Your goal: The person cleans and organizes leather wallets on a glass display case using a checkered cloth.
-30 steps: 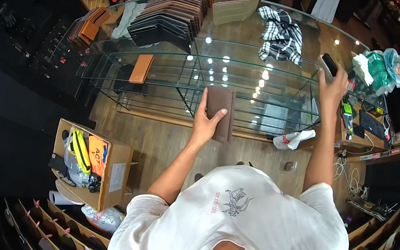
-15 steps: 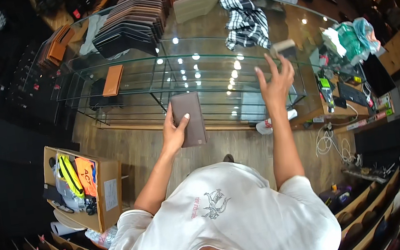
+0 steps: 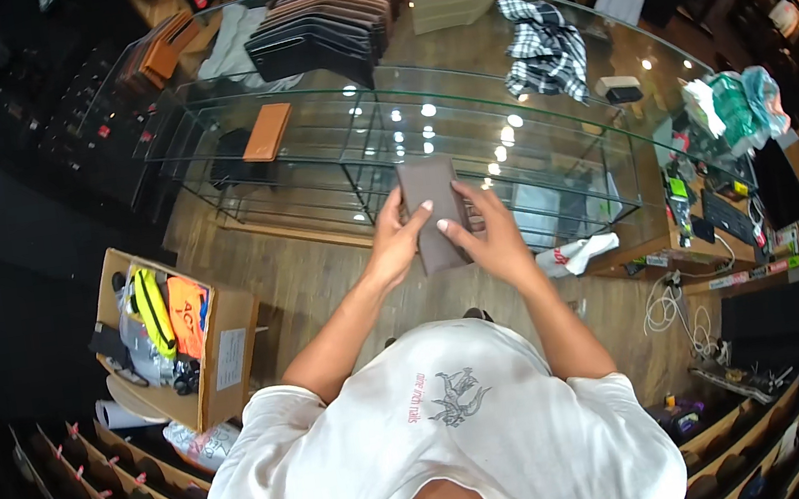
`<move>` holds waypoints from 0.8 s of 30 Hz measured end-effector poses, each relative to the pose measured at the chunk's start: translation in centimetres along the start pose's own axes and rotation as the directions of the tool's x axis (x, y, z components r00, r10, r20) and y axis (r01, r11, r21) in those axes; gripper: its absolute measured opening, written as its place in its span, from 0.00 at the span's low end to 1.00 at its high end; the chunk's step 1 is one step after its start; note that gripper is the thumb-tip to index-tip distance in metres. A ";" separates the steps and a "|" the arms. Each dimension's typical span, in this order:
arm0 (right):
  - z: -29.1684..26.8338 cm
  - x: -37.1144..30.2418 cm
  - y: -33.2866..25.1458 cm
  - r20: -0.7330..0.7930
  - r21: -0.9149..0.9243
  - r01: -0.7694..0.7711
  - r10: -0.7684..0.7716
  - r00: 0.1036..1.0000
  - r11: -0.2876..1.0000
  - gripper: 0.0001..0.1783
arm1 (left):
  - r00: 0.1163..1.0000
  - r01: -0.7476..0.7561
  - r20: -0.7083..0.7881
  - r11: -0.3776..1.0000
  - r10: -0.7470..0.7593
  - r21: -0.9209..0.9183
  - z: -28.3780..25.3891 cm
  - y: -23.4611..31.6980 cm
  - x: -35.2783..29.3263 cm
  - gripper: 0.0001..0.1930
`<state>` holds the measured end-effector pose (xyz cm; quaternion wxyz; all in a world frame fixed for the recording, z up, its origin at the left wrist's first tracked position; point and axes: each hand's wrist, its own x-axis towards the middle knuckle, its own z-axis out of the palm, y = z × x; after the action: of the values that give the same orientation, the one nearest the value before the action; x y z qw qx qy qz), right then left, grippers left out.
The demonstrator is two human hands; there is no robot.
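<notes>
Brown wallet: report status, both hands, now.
Left hand and right hand both gripping brown wallet. Held above glass counter. Nothing in the way.

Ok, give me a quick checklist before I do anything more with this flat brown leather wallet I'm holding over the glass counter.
1. Both hands on the flat brown leather wallet: ok, left hand and right hand grip it from either side.
2. Wallet closed: ok, it looks flat and shut.
3. Wallet clear of the glass display counter: ok, held above it.
4. Bare counter space ahead: ok, the row of dark wallets and the checked cloth lie further back.
5. Wallet surface free of marks: cannot tell, too small to see.
</notes>
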<state>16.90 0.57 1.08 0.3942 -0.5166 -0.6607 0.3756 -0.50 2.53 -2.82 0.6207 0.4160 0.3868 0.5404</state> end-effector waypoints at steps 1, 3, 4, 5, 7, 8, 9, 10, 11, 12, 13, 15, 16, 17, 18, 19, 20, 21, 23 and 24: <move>1.4 0.0 1.5 -0.044 -0.115 0.054 -0.059 0.997 0.992 0.33 | 1.000 0.013 -0.028 1.000 -0.013 -0.005 0.3 0.1 0.0 0.25; 2.8 -0.4 0.8 -0.084 -0.056 0.057 -0.062 0.995 0.997 0.33 | 0.997 0.073 -0.016 0.995 -0.074 -0.075 0.4 0.3 -0.4 0.26; 3.2 -0.4 0.5 -0.134 -0.003 0.050 -0.050 0.990 0.999 0.34 | 0.999 -0.033 0.027 0.997 0.035 -0.063 -0.5 -1.4 0.5 0.27; 3.2 -0.2 0.4 -0.131 -0.002 0.056 -0.056 0.990 0.998 0.34 | 0.999 -0.039 0.023 0.997 0.041 -0.062 -0.3 -1.2 0.4 0.27; 3.0 0.1 0.3 -0.130 -0.023 0.066 -0.068 0.989 0.998 0.32 | 1.000 -0.005 -0.006 0.982 0.004 -0.190 0.2 -0.9 0.1 0.28; 2.9 0.3 0.2 -0.133 -0.034 0.069 -0.073 0.989 0.997 0.31 | 0.999 -0.038 0.021 0.982 0.042 -0.184 0.4 -0.9 0.0 0.29; 2.9 0.5 0.3 -0.133 0.188 0.027 -0.002 0.991 0.982 0.31 | 0.995 0.020 0.095 0.958 0.007 -0.287 0.4 -0.8 -0.1 0.30; 2.9 0.8 0.5 -0.116 0.401 -0.016 0.068 0.991 0.916 0.32 | 0.985 0.085 0.172 0.921 -0.020 -0.381 0.4 -0.7 -0.3 0.31; 2.4 1.2 0.5 -0.008 0.490 -0.140 0.165 0.986 0.860 0.32 | 0.991 0.064 0.132 0.930 -0.017 -0.362 0.7 -0.4 -0.7 0.34; 1.9 1.4 0.4 -0.008 0.489 -0.138 0.163 0.987 0.861 0.32 | 0.991 0.062 0.131 0.929 -0.015 -0.364 0.3 -0.4 -0.7 0.34; 1.4 1.6 0.2 0.062 0.604 -0.207 0.214 0.975 0.770 0.33 | 0.976 0.149 0.208 0.899 -0.066 -0.412 -0.5 -0.6 -0.6 0.34; 0.3 1.8 -0.6 0.155 0.693 -0.289 0.255 0.954 0.660 0.32 | 0.959 0.214 0.265 0.868 -0.100 -0.447 -0.9 -0.2 -0.5 0.32; 0.3 1.8 -0.6 0.151 0.693 -0.288 0.257 0.955 0.661 0.32 | 0.958 0.217 0.269 0.868 -0.101 -0.447 -1.0 -0.2 -0.6 0.32; 0.4 1.7 -0.7 0.108 0.644 -0.237 0.220 0.969 0.728 0.32 | 0.953 0.247 0.266 0.879 -0.144 -0.407 -1.2 -0.1 -0.7 0.32; 0.4 1.6 -0.7 0.067 0.587 -0.185 0.180 0.981 0.788 0.31 | 0.946 0.278 0.263 0.888 -0.188 -0.366 -1.3 -0.1 -0.8 0.31; 0.7 1.6 -0.2 0.076 0.513 -0.192 0.178 0.981 0.836 0.32 | 0.947 0.254 0.273 0.910 -0.166 -0.328 -1.3 -0.3 -0.7 0.30; 0.1 1.9 -0.4 0.101 0.388 -0.177 0.149 0.984 0.905 0.30 | 0.950 0.268 0.243 0.916 -0.198 -0.298 -1.2 -0.8 -0.7 0.30; -0.6 2.6 -0.6 0.131 0.254 -0.155 0.125 0.983 0.955 0.27 | 0.950 0.282 0.211 0.921 -0.229 -0.269 -1.1 -1.3 -0.6 0.30; -2.8 5.0 -0.5 -0.123 -0.059 0.131 -0.137 0.983 0.990 0.16 | 0.921 0.357 0.303 0.842 -0.244 -0.405 -1.1 -0.8 -0.4 0.31; -4.3 6.7 -0.1 -0.248 -0.286 0.296 -0.369 0.896 0.911 0.12 | 0.926 0.337 0.315 0.834 -0.208 -0.438 -0.9 -0.1 -0.7 0.32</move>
<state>19.71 7.45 3.83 0.4818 -0.4898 -0.7135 0.1372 -1.42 1.92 -3.23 0.8202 0.2531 0.2121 0.4671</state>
